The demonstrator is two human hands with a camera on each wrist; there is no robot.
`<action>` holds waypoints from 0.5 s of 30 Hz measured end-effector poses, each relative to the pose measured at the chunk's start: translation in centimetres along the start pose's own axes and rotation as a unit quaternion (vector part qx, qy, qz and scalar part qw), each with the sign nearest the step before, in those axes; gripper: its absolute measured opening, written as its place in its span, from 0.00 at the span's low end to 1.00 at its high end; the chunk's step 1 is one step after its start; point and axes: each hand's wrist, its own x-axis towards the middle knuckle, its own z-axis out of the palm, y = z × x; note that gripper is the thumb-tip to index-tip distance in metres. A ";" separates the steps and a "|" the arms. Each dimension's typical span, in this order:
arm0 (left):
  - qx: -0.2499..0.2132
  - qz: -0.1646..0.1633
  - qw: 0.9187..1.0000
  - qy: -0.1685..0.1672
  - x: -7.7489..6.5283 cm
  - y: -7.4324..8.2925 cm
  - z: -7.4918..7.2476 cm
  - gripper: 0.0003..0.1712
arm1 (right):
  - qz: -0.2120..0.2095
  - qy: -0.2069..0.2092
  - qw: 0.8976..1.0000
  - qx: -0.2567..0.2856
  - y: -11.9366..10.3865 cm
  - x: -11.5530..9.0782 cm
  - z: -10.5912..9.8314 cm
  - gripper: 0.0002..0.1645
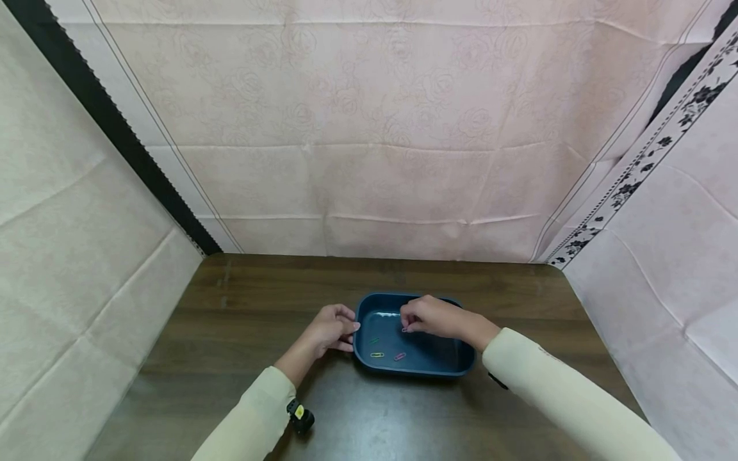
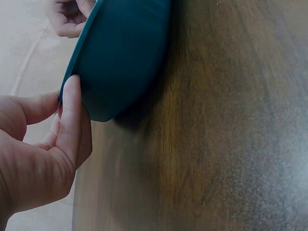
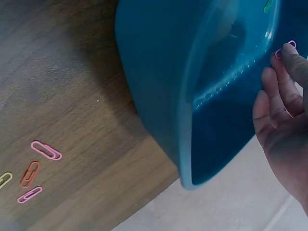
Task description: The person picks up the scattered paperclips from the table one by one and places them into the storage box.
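Note:
A dark blue plastic tray [image 1: 412, 370] stands on the wooden table. My left hand [image 1: 333, 330] grips its left rim, thumb and fingers pinching the edge in the left wrist view. Over the inside of the tray, my right hand [image 1: 429, 317] pinches a pink paper clip [image 3: 292, 44] between thumb and fingertips. On the tray's floor lie a yellow paper clip [image 1: 377, 354], another pink paper clip [image 1: 400, 356] and a green paper clip [image 1: 374, 340].
Beside the tray, the right wrist view shows several loose paper clips on the table, among them an orange paper clip [image 3: 30, 174] and a yellow one [image 3: 5, 179]. Pale cloth [image 1: 369, 128] hangs behind the table [image 1: 277, 288] and along both sides.

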 end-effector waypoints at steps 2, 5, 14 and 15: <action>-0.002 -0.001 1.000 0.000 0.0 0.0 0.0 0.15 | 0.006 -0.010 1.000 -0.005 0.0 0.3 0.1 0.05; -0.002 -0.002 1.000 0.000 0.1 0.0 0.0 0.15 | 0.011 -0.020 1.000 -0.009 -0.1 0.8 0.3 0.05; 0.000 0.001 1.000 0.000 0.1 -0.1 -0.1 0.16 | 0.033 -0.050 0.998 -0.025 0.0 2.1 1.0 0.05; 0.001 0.002 1.000 0.001 0.1 -0.1 -0.1 0.16 | 0.033 -0.053 0.998 -0.027 0.0 2.2 1.0 0.05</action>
